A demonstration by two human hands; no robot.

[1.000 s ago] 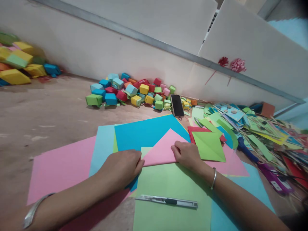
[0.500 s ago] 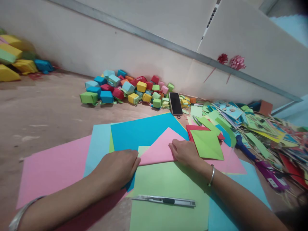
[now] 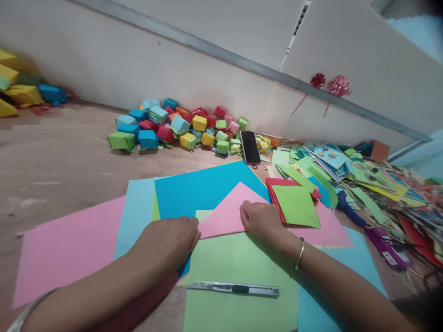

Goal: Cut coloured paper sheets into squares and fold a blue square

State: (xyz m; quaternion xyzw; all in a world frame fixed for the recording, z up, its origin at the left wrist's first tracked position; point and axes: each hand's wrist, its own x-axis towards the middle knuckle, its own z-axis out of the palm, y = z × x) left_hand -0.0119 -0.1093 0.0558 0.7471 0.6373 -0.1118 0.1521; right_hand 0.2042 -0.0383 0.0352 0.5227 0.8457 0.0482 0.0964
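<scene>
Barely anything's moved since a second ago, the view just drifted so everything sits further left. Folded pink paper (image 3: pixel 224 214) is over the pale green sheet (image 3: pixel 242 260), left hand (image 3: pixel 169 242) at its left corner, right hand (image 3: pixel 263 222) on its right side. Hands are apart, fingers curled, can't tell if they're pinching or pressing. Utility knife (image 3: pixel 235 288) lies nearer.

- Folded pink sheet (image 3: pixel 231 212): smooth, matt paper.
- Pale green sheet (image 3: pixel 238 258): smooth, matt paper.
- Snap-off cutter (image 3: pixel 226 287): shiny metal body, dark slider (image 3: pixel 240 289) that looks like plastic.
- Smartphone (image 3: pixel 250 146): glossy, glass-like black screen.
- Bangles (image 3: pixel 301 252): smooth, polished-looking silvery metal.
- Small boxes (image 3: pixel 180 125): matt coloured paper.
- Work surface (image 3: pixel 76 161): dull, scuffed.
</scene>
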